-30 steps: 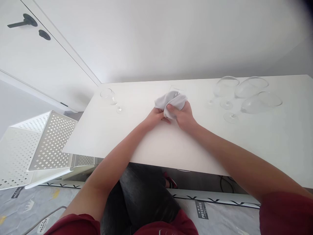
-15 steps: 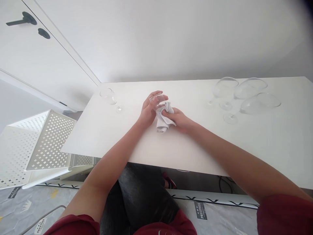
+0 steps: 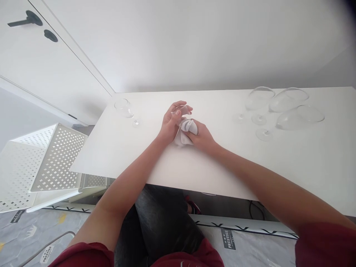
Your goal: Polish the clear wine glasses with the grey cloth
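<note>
Clear glass (image 3: pixel 184 110) is in your left hand (image 3: pixel 174 115) in the head view, held above the middle of the white table (image 3: pixel 306 159), between the groups of glasses to either side. Your left fingers curve around it on the far side and your thumb lies on the near side, so the hand is closed about the glass without being clenched. Your right hand (image 3: pixel 202 136) pinches a bunched, pale cloth (image 3: pixel 185 138) between thumb and fingers, right up against the near part of the glass; folds and fingers hide the lower part, so you cannot tell its full shape. To the right, well apart from your hands, three large stemmed glasses stand close together: one far left (image 3: pixel 260 99), one far right (image 3: pixel 289 100) and one nearer (image 3: pixel 300 118). On the far left of the table stands a smaller stemmed glass (image 3: pixel 124 108). Beyond the table's left edge, you have a white perforated container (image 3: pixel 59 159), with a dark door handle (image 3: pixel 26 18) farther off. Near you, below the table edge, lies a grey covering printed "PRESTIGE" (image 3: pixel 250 246).
</note>
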Available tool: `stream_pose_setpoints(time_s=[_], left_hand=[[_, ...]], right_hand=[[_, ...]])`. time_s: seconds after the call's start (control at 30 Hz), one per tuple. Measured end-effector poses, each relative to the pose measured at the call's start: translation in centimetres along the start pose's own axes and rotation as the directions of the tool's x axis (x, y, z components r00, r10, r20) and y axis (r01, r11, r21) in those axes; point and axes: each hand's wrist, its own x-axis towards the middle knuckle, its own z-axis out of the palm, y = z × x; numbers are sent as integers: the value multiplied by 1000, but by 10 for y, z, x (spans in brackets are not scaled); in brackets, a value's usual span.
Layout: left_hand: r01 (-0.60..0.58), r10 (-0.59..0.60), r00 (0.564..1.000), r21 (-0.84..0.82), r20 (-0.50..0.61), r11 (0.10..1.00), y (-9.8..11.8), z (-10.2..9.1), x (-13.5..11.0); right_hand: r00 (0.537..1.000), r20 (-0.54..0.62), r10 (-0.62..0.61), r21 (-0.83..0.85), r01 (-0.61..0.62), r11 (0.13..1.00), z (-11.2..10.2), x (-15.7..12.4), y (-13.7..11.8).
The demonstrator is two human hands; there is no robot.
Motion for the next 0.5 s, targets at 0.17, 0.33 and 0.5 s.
stream_pose_setpoints(time_s=[0.17, 0.33, 0.5], left_hand=[[-32, 31, 999, -54, -20, 998, -2, -1, 0], [-4, 7, 997, 38, -80, 999, -3, -1, 1], [-6, 4, 998, 29, 67, 1000, 4, 8, -3]], right_hand=[[998, -58, 9, 25, -7, 1000, -2, 2, -2], [936, 290, 198, 338, -293, 894, -5, 5, -6], [1000, -7, 29, 121, -28, 992, 0, -1, -2]])
